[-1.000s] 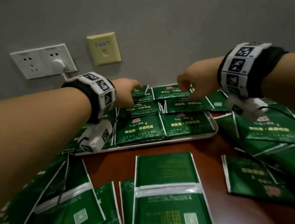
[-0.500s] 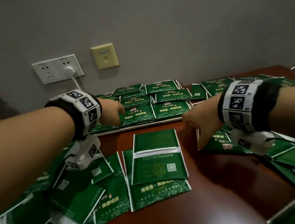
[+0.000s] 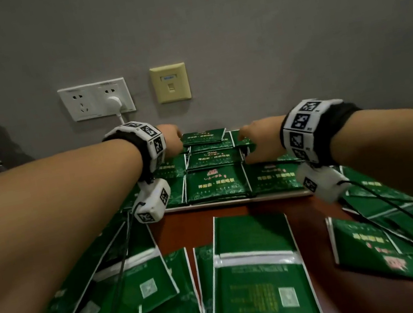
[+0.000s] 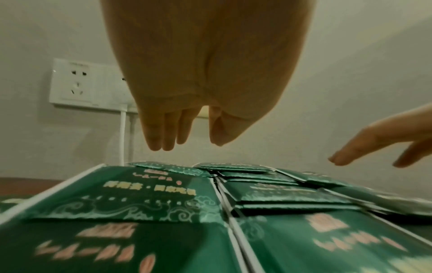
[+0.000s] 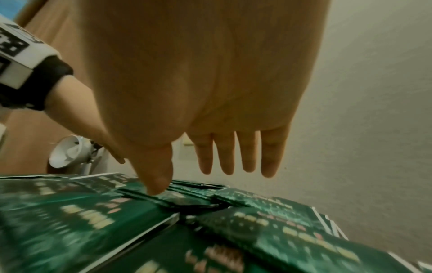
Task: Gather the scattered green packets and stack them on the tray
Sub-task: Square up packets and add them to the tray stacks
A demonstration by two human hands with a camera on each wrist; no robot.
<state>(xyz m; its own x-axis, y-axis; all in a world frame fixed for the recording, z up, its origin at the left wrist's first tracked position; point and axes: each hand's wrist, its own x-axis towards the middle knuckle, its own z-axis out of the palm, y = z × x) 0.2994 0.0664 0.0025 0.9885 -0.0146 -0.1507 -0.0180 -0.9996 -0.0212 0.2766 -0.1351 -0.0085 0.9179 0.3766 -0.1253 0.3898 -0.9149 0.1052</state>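
Foreground: loose green packets (image 3: 257,266) scattered on the brown table (image 3: 185,229).
Middle: metal tray (image 3: 235,201) bearing rows of stacked packets (image 3: 215,182).
Left hand (image 4: 187,114): above the tray's far rows, fingers straight and pointing down, holding nothing.
Right hand (image 5: 210,138): likewise empty, fingers spread; thumb tip at a packet edge.
Background: wall socket (image 3: 96,100) with a plug.

white double wall socket (image 3: 96,100) with plug (image 3: 113,101) | beige wall plate (image 3: 170,83) | grey wall (image 3: 259,23) | red-brown table (image 3: 185,229)
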